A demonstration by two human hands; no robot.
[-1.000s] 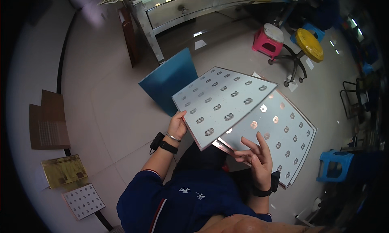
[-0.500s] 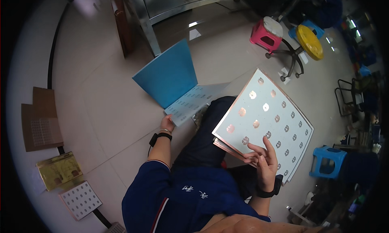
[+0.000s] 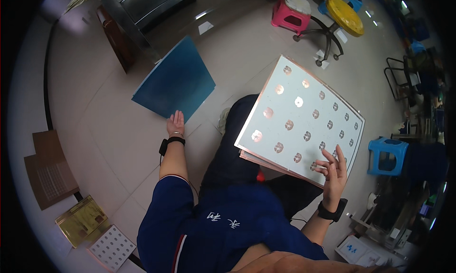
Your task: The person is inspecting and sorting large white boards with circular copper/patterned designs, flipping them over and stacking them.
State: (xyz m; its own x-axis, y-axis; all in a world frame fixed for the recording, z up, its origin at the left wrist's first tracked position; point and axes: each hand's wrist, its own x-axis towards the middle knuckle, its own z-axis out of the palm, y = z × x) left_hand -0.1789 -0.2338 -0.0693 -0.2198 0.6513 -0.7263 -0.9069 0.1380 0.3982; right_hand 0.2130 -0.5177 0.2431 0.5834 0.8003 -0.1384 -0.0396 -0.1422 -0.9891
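Observation:
My left hand (image 3: 176, 124) is open, palm up, its stretched fingers at the near edge of a blue panel (image 3: 176, 80). The panel lies tilted at the left, and no patterned face shows on it. On my right thigh rests a small stack of whitish panels (image 3: 317, 113) with copper edges and rows of round copper-coloured marks. My right hand (image 3: 334, 173) is open over the near right part of the top panel, fingers spread and curved. Whether its fingertips touch the surface I cannot tell.
A pink stool (image 3: 290, 15) and a yellow-seated wheeled stool (image 3: 344, 17) stand at the far right. A blue stool (image 3: 388, 155) is to the right. Brown cardboard (image 3: 48, 171), a gold panel (image 3: 81, 221) and another dotted panel (image 3: 112, 249) lie along the left wall.
The blue panel has come down over the patterned sheet beside it, which no longer shows. My left hand has let go of that sheet's corner. My right hand has shifted right along the stack.

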